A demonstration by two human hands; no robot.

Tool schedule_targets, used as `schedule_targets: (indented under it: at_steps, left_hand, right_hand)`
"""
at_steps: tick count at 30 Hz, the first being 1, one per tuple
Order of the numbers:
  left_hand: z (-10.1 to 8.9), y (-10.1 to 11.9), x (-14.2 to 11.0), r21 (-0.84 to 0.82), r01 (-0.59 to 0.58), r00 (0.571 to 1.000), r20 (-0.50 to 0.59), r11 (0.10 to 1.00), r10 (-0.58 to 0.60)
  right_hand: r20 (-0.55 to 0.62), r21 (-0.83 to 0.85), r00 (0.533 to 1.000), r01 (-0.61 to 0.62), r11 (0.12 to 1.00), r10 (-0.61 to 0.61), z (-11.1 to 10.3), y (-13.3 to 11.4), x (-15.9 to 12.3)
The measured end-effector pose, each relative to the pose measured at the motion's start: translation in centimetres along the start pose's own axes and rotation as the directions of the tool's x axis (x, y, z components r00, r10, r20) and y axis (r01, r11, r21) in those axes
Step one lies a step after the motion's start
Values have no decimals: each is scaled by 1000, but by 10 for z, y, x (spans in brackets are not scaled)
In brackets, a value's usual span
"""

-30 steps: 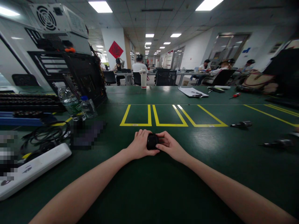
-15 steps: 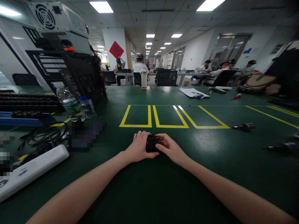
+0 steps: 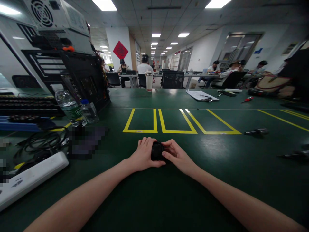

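Between my two hands, low over the dark green table (image 3: 159, 196), is a small dark black part (image 3: 157, 150) with a rounded, ridged-looking body. I cannot make out its exact kind. My left hand (image 3: 145, 154) wraps around its left side, with the thumb along the near edge. From the right, my right hand (image 3: 177, 156) grips it between the thumb and bent fingers. Much of the part is hidden by my fingers. Just beyond my hands, yellow tape (image 3: 140, 131) marks out open-topped boxes on the tabletop.
On the left are a white power strip (image 3: 33, 180), coiled black cables (image 3: 43, 145), two clear bottles (image 3: 70, 108) and a computer case (image 3: 84, 74). A clipboard (image 3: 201, 95) and a cup (image 3: 149, 82) stand farther back. Dark metal tool-like pieces (image 3: 257, 131) lie at right.
The view has shifted slightly, so table items near the sides sit a little farther outward. Both hands keep nearly the same hold on the black part.
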State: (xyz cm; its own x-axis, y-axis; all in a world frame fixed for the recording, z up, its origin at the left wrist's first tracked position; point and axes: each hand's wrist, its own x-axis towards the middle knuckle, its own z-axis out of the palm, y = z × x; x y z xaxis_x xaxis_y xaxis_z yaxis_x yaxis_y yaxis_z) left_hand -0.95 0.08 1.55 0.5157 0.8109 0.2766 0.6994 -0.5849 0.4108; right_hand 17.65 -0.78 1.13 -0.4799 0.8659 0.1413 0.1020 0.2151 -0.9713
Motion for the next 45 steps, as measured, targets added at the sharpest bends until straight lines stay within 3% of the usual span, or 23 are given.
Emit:
schedule_targets:
  at_steps: [5,12,22,29,40,45]
  left_hand:
    - [-2,0,0,-7,-3,1000,17,1000,3]
    - [0,1,0,7,-8,1000,1,1000,8]
    - [-1,1,0,6,6,1000,7,1000,-6]
    - [0,0,1,6,-7,1000,-1,1000,7]
    - [-1,1,1,-20,22,1000,16,1000,-22]
    - [-1,1,1,10,5,1000,-2,1000,-5]
  right_hand:
    - [0,-67,1000,-27,997,27,-1,-1,0]
    - [30,-23,999,30,999,-29,-2,4,-1]
    - [5,-32,998,-56,998,56,-2,1,1]
    - [24,-29,999,28,999,-28,-1,1,-1]
    - [7,-54,998,-60,997,61,-3,-3,0]
    - [15,-37,999,32,999,-32,-3,3,0]
